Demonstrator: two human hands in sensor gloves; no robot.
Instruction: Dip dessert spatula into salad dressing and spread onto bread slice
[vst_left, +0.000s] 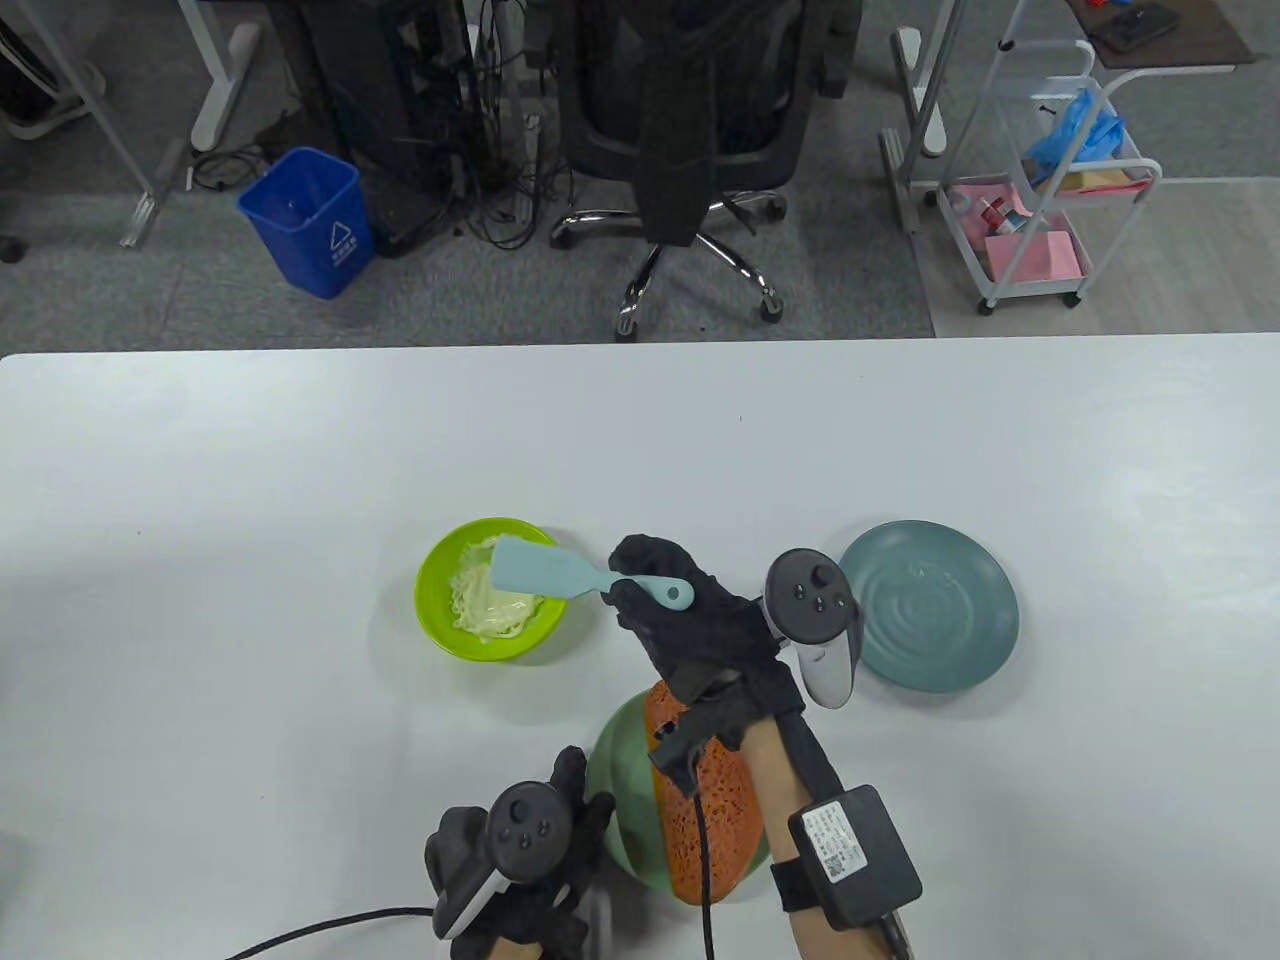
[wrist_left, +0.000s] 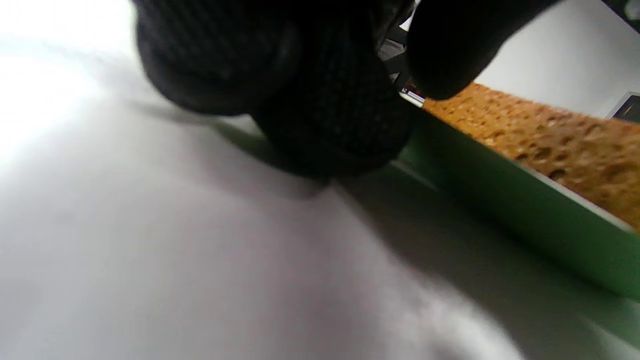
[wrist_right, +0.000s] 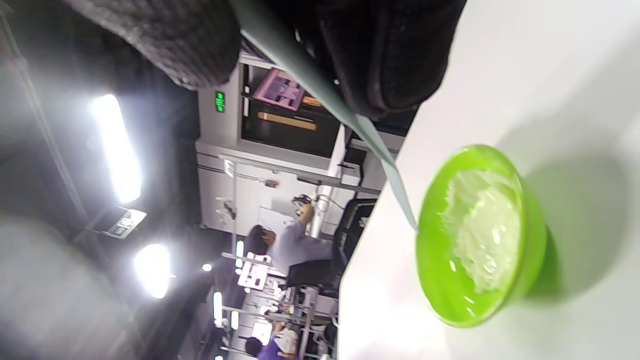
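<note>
My right hand (vst_left: 665, 600) grips the handle of a pale teal dessert spatula (vst_left: 540, 570). Its blade hangs over the right side of a lime green bowl (vst_left: 440, 625) of creamy white salad dressing (vst_left: 490, 605). In the right wrist view the spatula (wrist_right: 395, 185) is seen edge-on above the bowl (wrist_right: 440, 290). A brown bread slice (vst_left: 710, 800) lies on a green plate (vst_left: 620, 770) near the front edge, partly under my right forearm. My left hand (vst_left: 540, 850) rests at the plate's left rim. The left wrist view shows its fingers (wrist_left: 330, 115) against the plate's rim (wrist_left: 500, 200), beside the bread (wrist_left: 550, 145).
An empty dark teal plate (vst_left: 930, 620) sits to the right of my right hand. Beyond the table's far edge stand an office chair (vst_left: 700, 130), a blue bin (vst_left: 310, 220) and a white cart (vst_left: 1050, 190).
</note>
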